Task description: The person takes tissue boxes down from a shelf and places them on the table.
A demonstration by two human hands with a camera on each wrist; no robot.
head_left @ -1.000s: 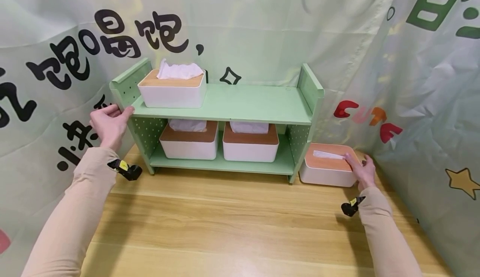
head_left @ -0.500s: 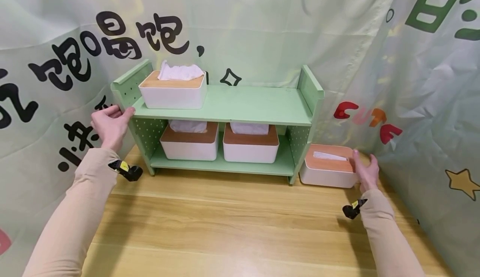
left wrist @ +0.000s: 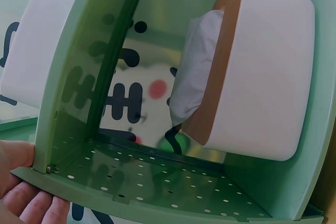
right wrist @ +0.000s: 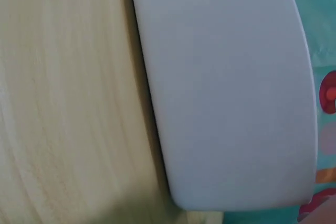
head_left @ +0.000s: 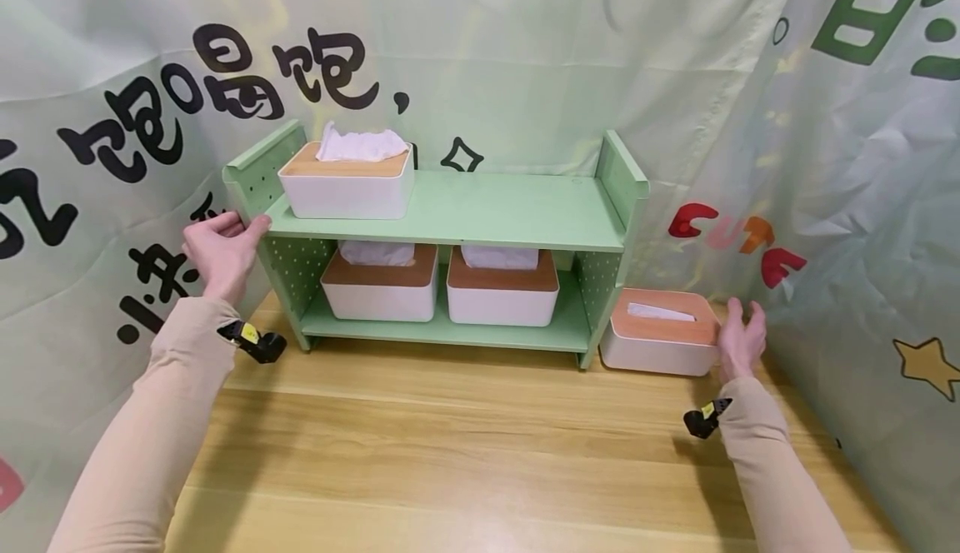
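Observation:
In the head view, my left hand (head_left: pixel 221 255) grips the left side panel of a green two-tier shelf (head_left: pixel 510 213). The left wrist view shows the thumb and fingers (left wrist: pixel 39 205) on either side of the perforated panel's edge. Right of the shelf, a white tissue box (head_left: pixel 660 356) with a wooden lid and a little tissue in its slot stands on the table. My right hand (head_left: pixel 742 343) is upright beside that box's right end, fingers loosely bent, thumb near the lid's edge. The box's white side (right wrist: pixel 231 98) fills much of the right wrist view.
One tissue box (head_left: pixel 347 195) stands at the left of the upper shelf. Two more, a left box (head_left: pixel 382 300) and a right box (head_left: pixel 502 306), share the lower shelf. A printed curtain (head_left: pixel 517 95) hangs behind and along both sides of the wooden table (head_left: pixel 465 445).
My right hand has come off the top of the right-hand tissue box and shifted right, beside its end. The left hand and the boxes stay where they were.

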